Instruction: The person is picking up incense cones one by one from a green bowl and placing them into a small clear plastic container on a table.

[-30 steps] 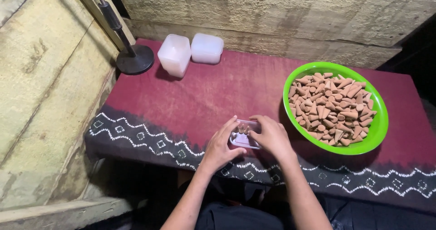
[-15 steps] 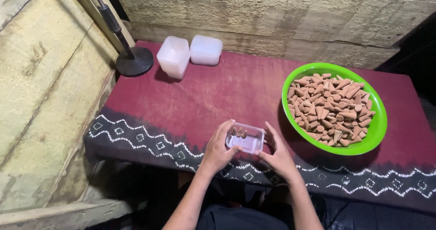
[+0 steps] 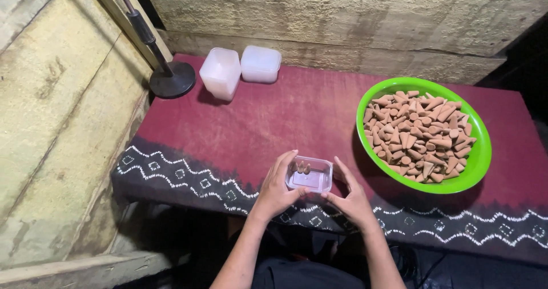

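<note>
Head view shows our left hand [image 3: 278, 191] and right hand [image 3: 350, 196] cupping the small clear box [image 3: 309, 175] on the bench [image 3: 274, 117], fingers curled loosely against its sides. A second ago the right hand covered it; now it sits exposed, holding what seem to be two brown cones [image 3: 302, 167]. The green bowl [image 3: 478, 162] is unchanged.

Both hands, left hand [image 3: 277, 192] and right hand [image 3: 349, 197], flank the small clear box [image 3: 309, 175] at the near table edge. Ahead of the hands, the red cloth [image 3: 274, 117] lies bare as far as two white containers [image 3: 240, 69] and a black stand base [image 3: 172, 79] ahead-left. Close to the right hand, the green bowl [image 3: 478, 157] of brown cones [image 3: 419, 136] blocks sideways passage. A wooden wall [image 3: 51, 123] bounds the left.
</note>
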